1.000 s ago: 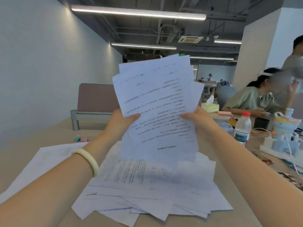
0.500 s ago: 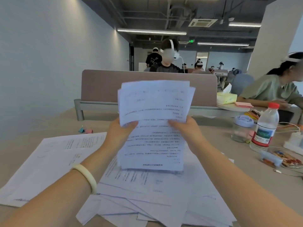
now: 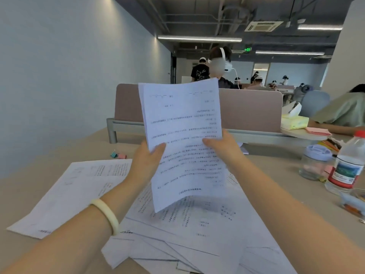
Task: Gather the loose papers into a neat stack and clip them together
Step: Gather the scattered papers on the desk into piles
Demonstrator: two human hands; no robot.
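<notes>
A pale tan desk [image 3: 39, 184] runs along a plain grey-white wall [image 3: 69, 76] at nine o'clock, and a mauve divider panel [image 3: 250, 109] closes its far edge at twelve. Beyond the panel is an open office with ceiling strip lights and other people seated.

Both hands hold a stack of papers [image 3: 183, 135] upright above the desk. The left hand [image 3: 147, 163] grips its left edge with the thumb across the front. The right hand [image 3: 223, 147] grips the right edge the same way.

Under the stack, at six o'clock, a loose pile of sheets [image 3: 197, 234] fans out to the near desk edge. More sheets [image 3: 79, 190] lie flat at eight o'clock. Two small binder clips [image 3: 118, 155] sit at ten o'clock near the divider, with bare desk around them. At three o'clock a water bottle [image 3: 349, 163] and a lidded jar [image 3: 316, 163] crowd the right side.
</notes>
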